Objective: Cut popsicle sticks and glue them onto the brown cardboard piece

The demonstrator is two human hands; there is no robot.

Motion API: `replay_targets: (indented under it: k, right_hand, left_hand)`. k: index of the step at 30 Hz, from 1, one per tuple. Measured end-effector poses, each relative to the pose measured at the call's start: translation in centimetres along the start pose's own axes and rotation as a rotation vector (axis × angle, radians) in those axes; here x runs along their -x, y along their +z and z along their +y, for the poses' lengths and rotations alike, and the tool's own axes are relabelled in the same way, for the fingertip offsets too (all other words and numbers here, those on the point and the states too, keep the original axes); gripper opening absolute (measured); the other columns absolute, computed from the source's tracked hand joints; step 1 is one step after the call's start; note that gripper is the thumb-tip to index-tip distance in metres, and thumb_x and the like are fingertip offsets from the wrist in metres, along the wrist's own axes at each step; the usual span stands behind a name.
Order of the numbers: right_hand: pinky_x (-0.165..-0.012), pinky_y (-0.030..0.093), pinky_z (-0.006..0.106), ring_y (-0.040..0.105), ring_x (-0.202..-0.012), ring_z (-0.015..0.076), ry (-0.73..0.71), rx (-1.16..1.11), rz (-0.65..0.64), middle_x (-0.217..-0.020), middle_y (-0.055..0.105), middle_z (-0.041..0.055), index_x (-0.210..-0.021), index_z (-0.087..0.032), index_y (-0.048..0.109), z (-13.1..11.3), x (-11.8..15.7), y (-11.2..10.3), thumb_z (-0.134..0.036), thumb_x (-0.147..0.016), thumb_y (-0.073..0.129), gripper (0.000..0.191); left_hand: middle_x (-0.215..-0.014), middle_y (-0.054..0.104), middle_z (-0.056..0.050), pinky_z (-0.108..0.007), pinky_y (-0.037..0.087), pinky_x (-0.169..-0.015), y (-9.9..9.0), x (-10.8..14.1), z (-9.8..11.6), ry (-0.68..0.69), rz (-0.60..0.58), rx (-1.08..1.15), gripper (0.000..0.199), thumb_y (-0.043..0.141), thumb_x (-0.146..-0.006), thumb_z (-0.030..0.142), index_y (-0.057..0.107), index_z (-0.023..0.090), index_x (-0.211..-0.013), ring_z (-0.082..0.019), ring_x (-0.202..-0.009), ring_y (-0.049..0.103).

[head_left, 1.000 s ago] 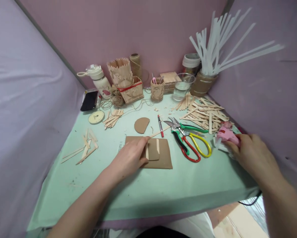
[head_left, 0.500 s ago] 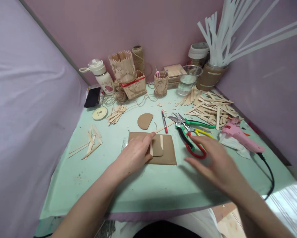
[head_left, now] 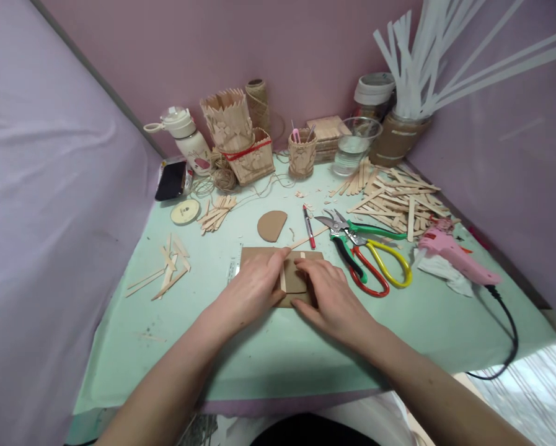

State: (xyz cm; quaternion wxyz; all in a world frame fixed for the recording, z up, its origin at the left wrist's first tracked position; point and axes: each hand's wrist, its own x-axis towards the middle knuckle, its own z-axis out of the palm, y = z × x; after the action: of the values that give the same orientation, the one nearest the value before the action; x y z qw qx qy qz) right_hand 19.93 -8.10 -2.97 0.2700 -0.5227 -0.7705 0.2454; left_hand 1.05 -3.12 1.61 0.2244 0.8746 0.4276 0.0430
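Observation:
Near the front of the table lies a brown cardboard rectangle (head_left: 254,253) with a smaller cardboard piece (head_left: 295,282) on top. A pale wooden strip (head_left: 282,280) runs along the small piece's left side, and the tip of another strip (head_left: 302,254) shows at its right. My left hand (head_left: 254,280) is closed around the left side, thumb and fingers against the strip. On the opposite side my right hand (head_left: 330,291) grips the right edge, its fingers covering most of that strip. A thin wooden stick (head_left: 300,243) extends from beyond my left fingertips.
To the right lie green-handled pruners (head_left: 347,251), red-and-yellow-handled cutters (head_left: 389,266) and a pink glue gun (head_left: 458,257). Behind are a red-capped pen (head_left: 308,226), a rounded cardboard piece (head_left: 272,226), piled craft sticks (head_left: 393,198) and a water cup (head_left: 351,155). Stick scraps (head_left: 168,269) lie left.
My right hand has moved left from beside the cutters onto the small cardboard piece's right edge. My left hand has stayed in place on the left side.

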Motion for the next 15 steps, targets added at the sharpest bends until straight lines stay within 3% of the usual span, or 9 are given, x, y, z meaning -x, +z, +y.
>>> replay_targets:
  k: [15]
  right_hand:
    - [-0.092, 0.046, 0.054, 0.053, -0.113, 0.0325, 0.059, -0.014, 0.042, -0.116, 0.061, 0.0129, -0.118, -0.023, 0.049, 0.23, -0.36, 0.43, -0.016, -0.083, 0.063, 0.038]
  left_hand:
    - [-0.117, 0.064, -0.014, -0.042, 0.048, -0.081, -0.2, -0.32, -0.42, 0.01, -0.047, -0.003, 0.06, 0.062, -0.08, 0.014, 0.038, 0.018, -0.134, -0.031, -0.104, 0.061]
